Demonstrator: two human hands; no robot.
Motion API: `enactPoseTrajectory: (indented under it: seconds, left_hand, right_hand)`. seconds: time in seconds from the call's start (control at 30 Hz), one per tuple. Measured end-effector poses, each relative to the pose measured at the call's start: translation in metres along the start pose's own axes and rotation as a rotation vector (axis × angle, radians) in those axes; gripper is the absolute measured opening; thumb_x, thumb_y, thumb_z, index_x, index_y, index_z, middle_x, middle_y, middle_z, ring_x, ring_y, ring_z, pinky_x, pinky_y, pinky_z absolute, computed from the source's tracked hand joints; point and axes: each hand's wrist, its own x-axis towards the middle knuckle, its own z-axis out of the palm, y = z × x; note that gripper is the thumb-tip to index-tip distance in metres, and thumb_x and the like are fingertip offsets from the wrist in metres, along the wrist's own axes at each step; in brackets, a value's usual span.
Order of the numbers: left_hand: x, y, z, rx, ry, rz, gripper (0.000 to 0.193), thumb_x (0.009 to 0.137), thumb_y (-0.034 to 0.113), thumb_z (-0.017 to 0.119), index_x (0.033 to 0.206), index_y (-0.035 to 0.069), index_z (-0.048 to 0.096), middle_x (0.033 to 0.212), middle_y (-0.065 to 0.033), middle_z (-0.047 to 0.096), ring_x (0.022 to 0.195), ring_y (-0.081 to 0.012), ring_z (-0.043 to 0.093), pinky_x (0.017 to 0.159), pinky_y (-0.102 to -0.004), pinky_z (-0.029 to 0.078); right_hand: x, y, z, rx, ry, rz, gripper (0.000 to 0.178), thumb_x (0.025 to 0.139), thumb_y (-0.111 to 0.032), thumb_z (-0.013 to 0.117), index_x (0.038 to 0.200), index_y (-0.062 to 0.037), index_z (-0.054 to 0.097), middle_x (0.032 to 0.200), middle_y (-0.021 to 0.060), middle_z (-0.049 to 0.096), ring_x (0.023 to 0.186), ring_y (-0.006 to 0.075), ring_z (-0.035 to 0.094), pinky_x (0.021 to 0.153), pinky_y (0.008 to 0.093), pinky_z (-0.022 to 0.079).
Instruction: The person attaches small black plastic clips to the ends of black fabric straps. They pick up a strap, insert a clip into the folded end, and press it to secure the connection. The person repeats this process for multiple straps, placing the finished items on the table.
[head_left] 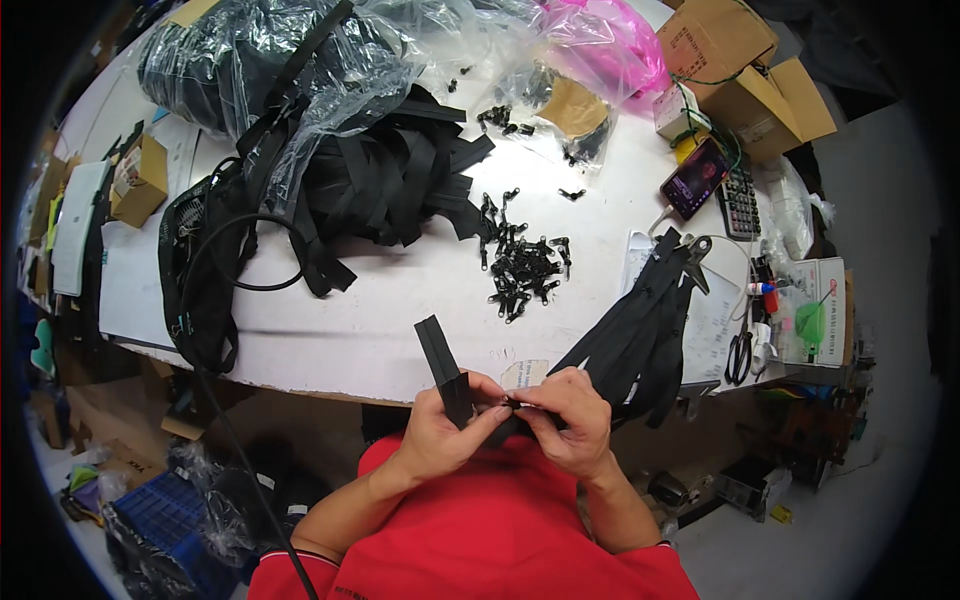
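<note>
At the table's near edge, my left hand [440, 438] is closed round a black zipper tape [437, 350], whose free end sticks up past my fingers. My right hand [574, 420] pinches a small dark piece, apparently a zipper slider [513, 404], against the tape's other end. Fingertips of both hands meet there and partly hide it. Beyond them on the white table [370, 300] lies a loose pile of black zipper sliders [522, 268]. To the right, a bundle of black zipper tapes [640, 335] hangs over the edge, gathered by a metal clamp [697, 262].
A heap of black tapes [370, 180] and plastic-wrapped rolls [250, 65] fill the far left, beside a black bag [205, 260] with a cable. At right are a phone [695, 178], a calculator [740, 205], scissors [739, 356] and open cardboard boxes [760, 95].
</note>
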Motion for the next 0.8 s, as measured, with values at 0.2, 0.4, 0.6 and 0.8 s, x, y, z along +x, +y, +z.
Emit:
enactPoseTrajectory:
  seconds: [0.2, 0.4, 0.6, 0.8]
  left_hand:
    - [0.002, 0.004, 0.000, 0.081, 0.047, 0.008, 0.017, 0.090, -0.001, 0.070, 0.106, -0.003, 0.065, 0.097, -0.0080, 0.070, 0.088, -0.0118, 0.068, 0.079, -0.0264, 0.055]
    - [0.005, -0.008, -0.002, 0.147, 0.014, 0.313, 0.018, 0.092, -0.002, 0.066, 0.110, -0.001, 0.066, 0.100, -0.0081, 0.067, 0.093, -0.0137, 0.064, 0.081, -0.0274, 0.053]
    - [-0.001, -0.010, 0.001, -0.146, -0.006, 0.077, 0.016, 0.095, -0.003, 0.060, 0.110, -0.001, 0.065, 0.105, -0.0085, 0.064, 0.096, -0.0136, 0.062, 0.085, -0.0278, 0.051]
    - [0.001, -0.012, -0.001, -0.142, -0.044, 0.109, 0.016, 0.095, -0.004, 0.057, 0.110, -0.002, 0.064, 0.106, -0.0091, 0.064, 0.098, -0.0148, 0.062, 0.087, -0.0285, 0.050]
  right_hand:
    - [0.002, -0.003, 0.001, -0.126, 0.014, -0.058, 0.030, 0.073, -0.002, 0.082, 0.102, -0.0076, 0.073, 0.086, 0.0013, 0.072, 0.073, 0.0178, 0.062, 0.068, 0.0304, 0.043]
    - [-0.015, -0.012, 0.022, 0.415, 0.066, 0.525, 0.016, 0.087, -0.004, 0.076, 0.101, -0.0014, 0.070, 0.097, 0.0048, 0.067, 0.079, 0.0114, 0.062, 0.067, 0.0256, 0.046]
    - [-0.024, -0.010, 0.030, 0.749, 0.097, 0.546, 0.005, 0.092, 0.002, 0.069, 0.096, 0.0025, 0.066, 0.098, 0.0044, 0.062, 0.083, 0.0094, 0.057, 0.075, 0.0237, 0.046]
    - [-0.021, -0.007, 0.026, 0.709, 0.041, 0.501, 0.004, 0.091, 0.001, 0.069, 0.093, 0.0015, 0.066, 0.096, 0.0041, 0.062, 0.081, 0.0091, 0.056, 0.072, 0.0240, 0.045]
